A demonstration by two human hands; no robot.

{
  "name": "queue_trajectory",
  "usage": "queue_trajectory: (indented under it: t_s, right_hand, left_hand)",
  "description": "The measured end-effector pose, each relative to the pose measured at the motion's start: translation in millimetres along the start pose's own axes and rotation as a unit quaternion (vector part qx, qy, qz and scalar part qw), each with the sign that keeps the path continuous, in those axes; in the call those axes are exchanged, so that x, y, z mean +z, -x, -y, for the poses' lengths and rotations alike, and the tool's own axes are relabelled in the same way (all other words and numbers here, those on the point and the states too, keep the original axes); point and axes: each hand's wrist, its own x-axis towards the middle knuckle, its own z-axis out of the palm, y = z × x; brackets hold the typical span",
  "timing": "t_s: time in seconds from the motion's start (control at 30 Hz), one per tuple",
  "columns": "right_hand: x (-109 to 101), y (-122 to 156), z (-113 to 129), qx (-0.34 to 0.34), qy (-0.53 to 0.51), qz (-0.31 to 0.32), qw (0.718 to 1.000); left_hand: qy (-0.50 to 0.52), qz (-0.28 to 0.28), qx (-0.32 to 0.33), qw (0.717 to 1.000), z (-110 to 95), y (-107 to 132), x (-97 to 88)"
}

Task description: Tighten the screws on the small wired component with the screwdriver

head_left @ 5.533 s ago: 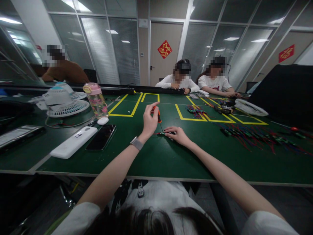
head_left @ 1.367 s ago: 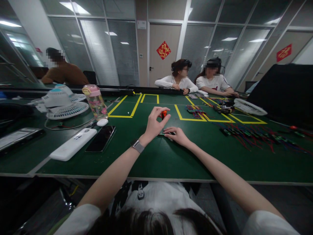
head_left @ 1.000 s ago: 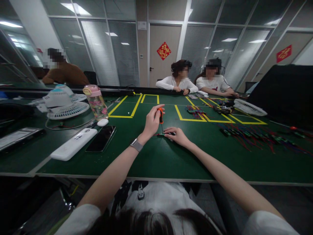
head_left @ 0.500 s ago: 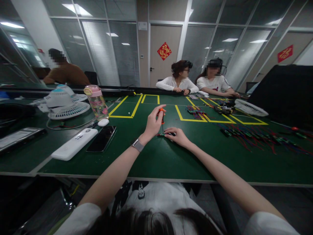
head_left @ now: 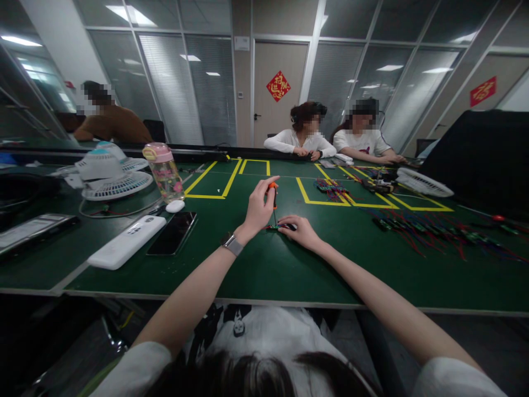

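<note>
We are gripping a thin-shafted, orange-topped screwdriver [head_left: 273, 187] nearly upright over a flat, wired board [head_left: 273, 227] with our left hand [head_left: 259, 208]; our right hand [head_left: 305, 232] is holding its right end.

A head-worn camera looks forward and down across the green worktop [head_left: 314, 275], from above its near edge. The wearer's hair [head_left: 256, 377] fills the bottom border, closest of all; left hand [head_left: 258, 209] and right hand [head_left: 305, 232] sit mid-frame, farther off. The wide view reaches the door [head_left: 278, 124] beyond.

Office-type rm, elec. workshop: glass partitions [head_left: 210, 94], green worktable [head_left: 264, 275], wired PCBs [head_left: 436, 230].
</note>
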Motion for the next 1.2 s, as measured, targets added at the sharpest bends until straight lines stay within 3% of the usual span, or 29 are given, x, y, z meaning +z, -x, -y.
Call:
queue_trajectory:
  t_s: [0.2, 0.4, 0.73, 1.2]
  right_hand:
    - [-0.7, -0.1, 0.8, -0.001, 0.008, 0.001, 1.000]
    - [-1.7, -0.4, 2.4, 0.000, 0.010, 0.003, 1.000]
    - [-1.2, -0.5, 4.0, -0.003, 0.006, 0.002, 1.000]
    - [-1.5, -0.4, 3.2, -0.001, 0.004, 0.006, 1.000]
  left_hand:
    - [-0.012, 0.012, 0.007, 1.000, -4.1, 1.4, 0.1]
    - [-0.036, -0.029, 0.031, 0.998, -4.8, 1.5, -0.8]
    - [-0.050, -0.054, 0.011, 0.997, -0.2, 0.6, -1.4]
    - [-0.041, -0.048, -0.012, 0.998, 0.5, -0.1, -3.5]
